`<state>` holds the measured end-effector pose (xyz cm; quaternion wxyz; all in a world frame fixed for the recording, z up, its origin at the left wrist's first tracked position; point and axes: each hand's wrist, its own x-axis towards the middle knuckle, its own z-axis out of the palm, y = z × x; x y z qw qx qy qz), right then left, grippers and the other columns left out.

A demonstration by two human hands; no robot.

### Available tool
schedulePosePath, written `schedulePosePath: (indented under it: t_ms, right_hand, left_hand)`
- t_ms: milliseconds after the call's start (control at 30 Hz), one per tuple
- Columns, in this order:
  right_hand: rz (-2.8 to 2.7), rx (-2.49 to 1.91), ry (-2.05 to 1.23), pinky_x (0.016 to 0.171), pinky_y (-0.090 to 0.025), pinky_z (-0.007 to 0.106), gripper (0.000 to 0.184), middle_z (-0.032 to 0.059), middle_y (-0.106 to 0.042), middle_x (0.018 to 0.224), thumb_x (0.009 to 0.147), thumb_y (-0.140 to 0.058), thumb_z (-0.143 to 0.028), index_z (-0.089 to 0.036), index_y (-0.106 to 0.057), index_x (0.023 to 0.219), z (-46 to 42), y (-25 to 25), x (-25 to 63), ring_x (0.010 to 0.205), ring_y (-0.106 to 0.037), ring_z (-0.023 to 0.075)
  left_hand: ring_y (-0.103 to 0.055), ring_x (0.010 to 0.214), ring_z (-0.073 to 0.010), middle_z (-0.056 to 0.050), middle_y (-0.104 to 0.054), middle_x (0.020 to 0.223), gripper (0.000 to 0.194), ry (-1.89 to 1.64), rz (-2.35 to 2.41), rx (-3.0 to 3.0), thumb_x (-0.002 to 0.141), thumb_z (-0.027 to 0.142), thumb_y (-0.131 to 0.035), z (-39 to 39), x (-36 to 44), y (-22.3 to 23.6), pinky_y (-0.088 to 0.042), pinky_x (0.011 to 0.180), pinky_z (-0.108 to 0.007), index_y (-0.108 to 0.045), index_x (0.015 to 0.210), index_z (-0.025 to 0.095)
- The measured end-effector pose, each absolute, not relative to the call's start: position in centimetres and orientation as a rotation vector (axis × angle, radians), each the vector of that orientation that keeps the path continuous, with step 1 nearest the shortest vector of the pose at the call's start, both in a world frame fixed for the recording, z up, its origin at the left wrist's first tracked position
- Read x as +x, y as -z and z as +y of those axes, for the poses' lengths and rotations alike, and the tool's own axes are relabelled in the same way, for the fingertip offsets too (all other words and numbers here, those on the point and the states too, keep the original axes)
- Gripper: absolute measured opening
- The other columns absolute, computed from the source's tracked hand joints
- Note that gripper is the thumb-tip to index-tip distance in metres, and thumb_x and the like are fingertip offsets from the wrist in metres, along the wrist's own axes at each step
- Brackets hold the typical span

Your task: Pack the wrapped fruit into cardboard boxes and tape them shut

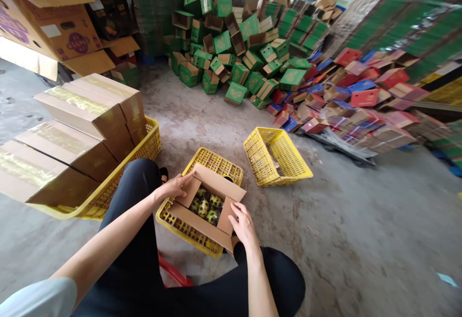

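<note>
so, at the left, taped cartons (77,102) stand packed in a long yellow crate (154,136), whose rim likely keeps them together. next, the left hand (175,186) stretches its index finger along the box's far-left corner, other fingers loosely bent, clasping nothing. the open box (221,183), holding wrapped yellow-green pieces (203,207), sits on a yellow basket (212,159), probably for height between the knees. the right hand (244,223), half open, touches the right flap (225,217), perhaps steadying it; i cannot tell any pinch.
</note>
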<state>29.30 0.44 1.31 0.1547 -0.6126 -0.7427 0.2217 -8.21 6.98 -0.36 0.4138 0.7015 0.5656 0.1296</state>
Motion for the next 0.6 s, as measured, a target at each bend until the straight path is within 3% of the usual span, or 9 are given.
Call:
schedulePosePath:
  t_ms: [100, 167, 300, 367, 433, 600]
  right_hand:
    - [-2.246, -1.734, -0.545, 0.115, -0.049, 0.050, 0.055, 0.0136, -0.060, 0.143, 0.092, -0.052, -0.017, -0.022, -0.065, 0.145, 0.2, -1.3, 29.4, 0.127, -0.061, 0.0319]
    - [-2.322, -1.703, -0.533, 0.119, -0.046, 0.050, 0.068, 0.0128, -0.057, 0.149, 0.088, -0.046, -0.007, -0.024, -0.057, 0.153, -0.2, -1.2, 29.9, 0.134, -0.057, 0.0310]
    - [-2.479, -1.621, -0.678, 0.125, -0.038, 0.049, 0.100, 0.0063, -0.034, 0.171, 0.077, -0.043, 0.004, -0.032, -0.024, 0.169, -1.4, -1.1, 31.5, 0.155, -0.035, 0.0285]
    - [-2.539, -1.590, -0.782, 0.126, -0.036, 0.051, 0.106, 0.0046, -0.019, 0.177, 0.078, -0.051, -0.001, -0.033, -0.009, 0.170, -2.1, -1.3, 32.0, 0.161, -0.023, 0.0301]
    - [-2.546, -1.581, -0.871, 0.127, -0.033, 0.053, 0.108, 0.0065, -0.012, 0.178, 0.080, -0.061, -0.011, -0.029, -0.006, 0.171, -2.6, -1.6, 32.1, 0.162, -0.017, 0.0325]
    - [-2.316, -1.651, -1.141, 0.131, -0.023, 0.050, 0.101, 0.0098, -0.019, 0.177, 0.082, -0.077, -0.042, -0.024, -0.027, 0.168, -2.4, -3.0, 31.8, 0.162, -0.019, 0.0318]
  left_hand:
    - [-0.053, 0.083, -0.0191, 0.001, -0.046, 0.096, 0.111, -0.354, 1.412, 1.743, 0.068, 0.024, -0.081, 7.0, -8.3, 0.6, -0.042, 0.082, -0.028, -0.030, 0.167, 0.031]
    - [-0.054, 0.085, -0.0200, 0.001, -0.047, 0.096, 0.111, -0.385, 1.403, 1.729, 0.068, 0.024, -0.081, 7.1, -8.3, 0.7, -0.043, 0.083, -0.029, -0.031, 0.167, 0.031]
    - [-0.055, 0.085, -0.0200, 0.000, -0.048, 0.098, 0.111, -0.411, 1.390, 1.727, 0.069, 0.024, -0.081, 7.1, -8.6, 0.6, -0.043, 0.086, -0.029, -0.029, 0.167, 0.032]
    - [-0.056, 0.087, -0.0202, -0.001, -0.049, 0.100, 0.110, -0.410, 1.375, 1.735, 0.071, 0.024, -0.080, 7.2, -8.7, 0.5, -0.044, 0.087, -0.030, -0.029, 0.167, 0.032]
    - [-0.056, 0.090, -0.0214, -0.001, -0.050, 0.102, 0.111, -0.410, 1.361, 1.743, 0.070, 0.023, -0.081, 7.2, -8.8, 0.4, -0.044, 0.088, -0.030, -0.028, 0.168, 0.032]
    - [-0.057, 0.094, -0.0217, -0.001, -0.050, 0.105, 0.117, -0.409, 1.368, 1.749, 0.070, 0.021, -0.082, 7.3, -8.9, 0.5, -0.046, 0.090, -0.031, -0.021, 0.168, 0.037]
